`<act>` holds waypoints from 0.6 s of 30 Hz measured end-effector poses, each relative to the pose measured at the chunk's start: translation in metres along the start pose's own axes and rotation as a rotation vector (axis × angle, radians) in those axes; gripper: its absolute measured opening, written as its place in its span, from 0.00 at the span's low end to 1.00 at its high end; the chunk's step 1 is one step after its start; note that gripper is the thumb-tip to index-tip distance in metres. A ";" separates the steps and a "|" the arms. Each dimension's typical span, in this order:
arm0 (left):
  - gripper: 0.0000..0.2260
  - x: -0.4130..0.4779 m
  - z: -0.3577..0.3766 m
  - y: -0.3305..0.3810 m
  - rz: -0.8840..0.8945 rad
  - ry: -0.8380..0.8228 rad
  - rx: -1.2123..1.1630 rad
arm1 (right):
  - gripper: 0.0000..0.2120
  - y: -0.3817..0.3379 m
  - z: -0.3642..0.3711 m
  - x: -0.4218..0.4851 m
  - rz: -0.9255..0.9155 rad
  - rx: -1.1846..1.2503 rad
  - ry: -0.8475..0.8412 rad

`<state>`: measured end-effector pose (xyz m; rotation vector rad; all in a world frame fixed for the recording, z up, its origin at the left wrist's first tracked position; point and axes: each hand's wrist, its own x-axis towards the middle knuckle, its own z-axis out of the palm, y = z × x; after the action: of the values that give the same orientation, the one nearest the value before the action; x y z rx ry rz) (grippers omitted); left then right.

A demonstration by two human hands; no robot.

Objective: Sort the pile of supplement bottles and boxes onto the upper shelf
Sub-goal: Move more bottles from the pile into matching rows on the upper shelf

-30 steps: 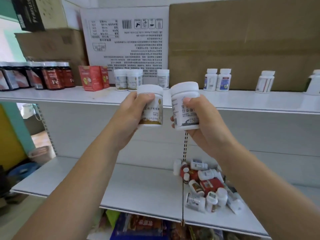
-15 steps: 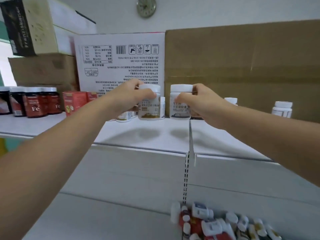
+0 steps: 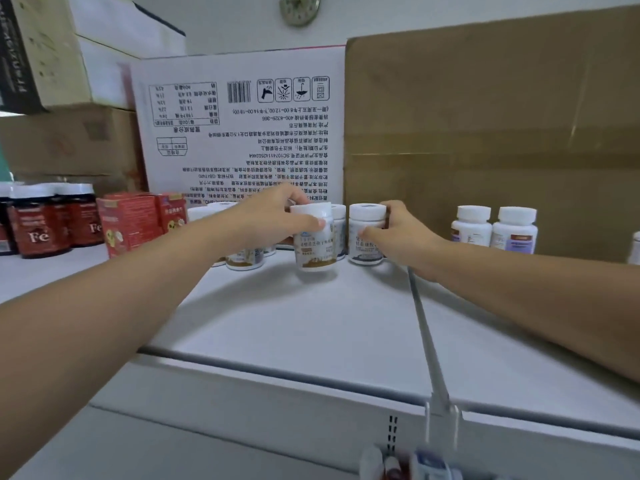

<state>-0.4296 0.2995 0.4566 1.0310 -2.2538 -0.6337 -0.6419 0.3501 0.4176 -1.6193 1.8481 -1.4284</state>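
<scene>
My left hand (image 3: 277, 216) grips a white bottle with a gold-brown label (image 3: 313, 245) just above or on the upper shelf (image 3: 311, 323), in front of another white bottle. My right hand (image 3: 398, 233) grips a white bottle with a dark label (image 3: 366, 233) that stands on the shelf beside it. More white gold-label bottles (image 3: 244, 259) stand behind my left wrist, partly hidden. A corner of the pile of bottles (image 3: 408, 462) shows at the bottom edge on the lower shelf.
Dark red bottles (image 3: 41, 220) and red boxes (image 3: 131, 220) stand at the shelf's left. Two white bottles with purple labels (image 3: 495, 228) stand at the right. A white printed carton (image 3: 242, 126) and a brown cardboard box (image 3: 485, 133) back the shelf.
Both hands have reached farther back over the upper shelf with their bottles, lowering them toward the row of white bottles. The view has risen, so the pile has nearly left the frame.
</scene>
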 end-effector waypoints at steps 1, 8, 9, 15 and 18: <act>0.16 0.004 0.002 -0.005 0.021 0.000 -0.010 | 0.25 0.003 0.002 0.001 -0.016 -0.029 0.006; 0.15 0.013 0.009 -0.034 0.079 0.029 -0.174 | 0.29 0.017 0.005 0.006 -0.013 -0.146 0.040; 0.16 0.012 0.009 -0.035 0.086 0.034 -0.161 | 0.31 0.016 0.006 0.005 -0.003 -0.166 0.043; 0.18 0.005 -0.012 -0.021 0.123 0.040 -0.051 | 0.27 -0.013 0.002 -0.019 -0.244 -0.402 0.360; 0.17 -0.003 -0.043 -0.015 0.161 0.038 0.033 | 0.18 -0.040 0.006 -0.039 -0.288 -0.518 0.159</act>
<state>-0.3916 0.2858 0.4771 0.8591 -2.2932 -0.5059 -0.6016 0.3867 0.4330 -2.1409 2.2912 -1.2794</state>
